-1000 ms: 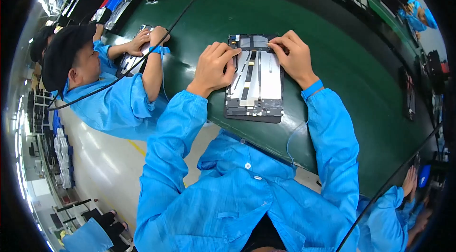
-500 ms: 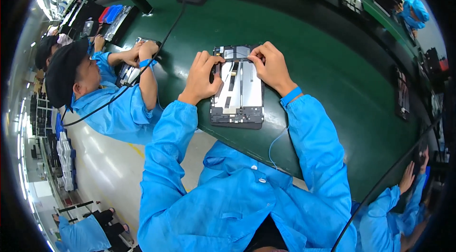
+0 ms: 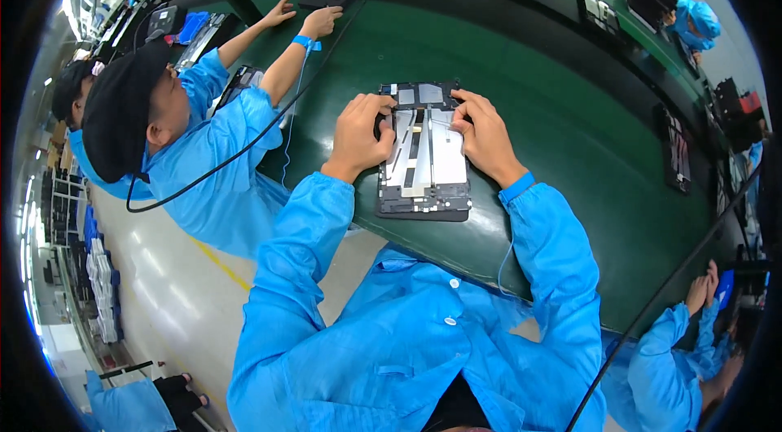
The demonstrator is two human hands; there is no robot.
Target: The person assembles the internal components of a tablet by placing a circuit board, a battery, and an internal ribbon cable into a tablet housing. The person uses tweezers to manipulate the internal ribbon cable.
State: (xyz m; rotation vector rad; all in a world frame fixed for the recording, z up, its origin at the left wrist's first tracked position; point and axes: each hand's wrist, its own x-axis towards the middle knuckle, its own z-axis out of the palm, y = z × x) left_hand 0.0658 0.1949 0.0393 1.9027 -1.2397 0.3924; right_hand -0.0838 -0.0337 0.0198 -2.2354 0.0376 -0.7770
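Left hand (image 3: 360,137) and right hand (image 3: 487,139), both half-curled, grip the opened tablet (image 3: 445,157) by its upper sides (pale innards on show!), flat on the green tabletop (image 3: 562,147).

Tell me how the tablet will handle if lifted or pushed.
The tablet should stay fairly stiff when lifted: it is a flat slab with straight edges. Its dark strips look fragile, as they lie uncovered. Pushed, it would probably slide rather than roll or tip, lying flat on the glossy table.
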